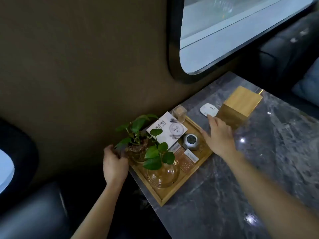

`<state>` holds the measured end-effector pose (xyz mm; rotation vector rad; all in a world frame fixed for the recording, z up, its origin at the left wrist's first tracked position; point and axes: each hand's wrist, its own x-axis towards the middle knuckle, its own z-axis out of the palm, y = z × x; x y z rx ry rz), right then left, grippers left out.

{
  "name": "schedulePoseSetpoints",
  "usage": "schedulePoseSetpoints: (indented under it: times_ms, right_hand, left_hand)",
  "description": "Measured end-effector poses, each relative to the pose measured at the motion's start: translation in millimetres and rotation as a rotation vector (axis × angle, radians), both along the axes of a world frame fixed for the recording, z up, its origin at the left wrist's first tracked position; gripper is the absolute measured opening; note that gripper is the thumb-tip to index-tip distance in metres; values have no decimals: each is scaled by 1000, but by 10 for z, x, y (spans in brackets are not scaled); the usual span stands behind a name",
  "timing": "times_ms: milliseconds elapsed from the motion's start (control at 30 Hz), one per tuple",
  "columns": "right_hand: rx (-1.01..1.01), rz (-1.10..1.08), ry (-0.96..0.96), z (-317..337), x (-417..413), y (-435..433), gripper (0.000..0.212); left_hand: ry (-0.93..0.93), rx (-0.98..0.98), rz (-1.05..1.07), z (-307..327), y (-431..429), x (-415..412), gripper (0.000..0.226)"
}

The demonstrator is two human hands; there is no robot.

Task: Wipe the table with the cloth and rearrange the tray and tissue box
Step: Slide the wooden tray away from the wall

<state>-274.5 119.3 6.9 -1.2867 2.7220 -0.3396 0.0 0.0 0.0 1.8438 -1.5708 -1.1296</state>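
Observation:
A wooden tray (pixel 174 195) lies at the left edge of the grey marble table (pixel 259 169), against the wall. It carries a leafy plant in a glass vase (pixel 138 149), a round glass bowl (pixel 162 175), a white card (pixel 168 131), a small silver round object (pixel 190 141) and some packets. My left hand (pixel 114 165) curls around the tray's left rim beside the plant. My right hand (pixel 219 137) lies flat with fingers spread, its thumb against the tray's right rim. A square wooden tissue box (pixel 240 107) stands just beyond my right hand. No cloth is in view.
A white oval dish (pixel 208 109) sits between the tray and the tissue box. A small clear jar (pixel 179 112) stands at the tray's far corner. Dark seats (pixel 34 213) flank the table, a brown wall and a rounded window (pixel 224 31) stand behind.

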Motion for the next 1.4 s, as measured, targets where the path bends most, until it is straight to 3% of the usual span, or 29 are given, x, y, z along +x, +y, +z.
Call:
schedulePoseSetpoints:
  times_ms: [167,367,500,733,967,1400]
  right_hand:
    - [48,16,6,-147,-55,-62,32]
    - [38,20,-58,-326,-105,-159,24]
    - [55,12,-38,-386,-118,-221,25]
    - [136,39,40,-422,-142,-344,34]
    - [220,133,76,-483,-247,-355,33]
    - [167,160,158,-437,-173,-97,35]
  left_hand:
    - [-194,165,-164,-143,153,-56,42]
    - [-222,193,-252,-249,219,-48,44]
    - [-245,228,-367,-312,223,-7,53]
    - [-240,168,-282,-372,317,-78,68]
    - [-279,120,-322,-516,254,-48,44]
    - [-301,58,-449,-364,281,43,39]
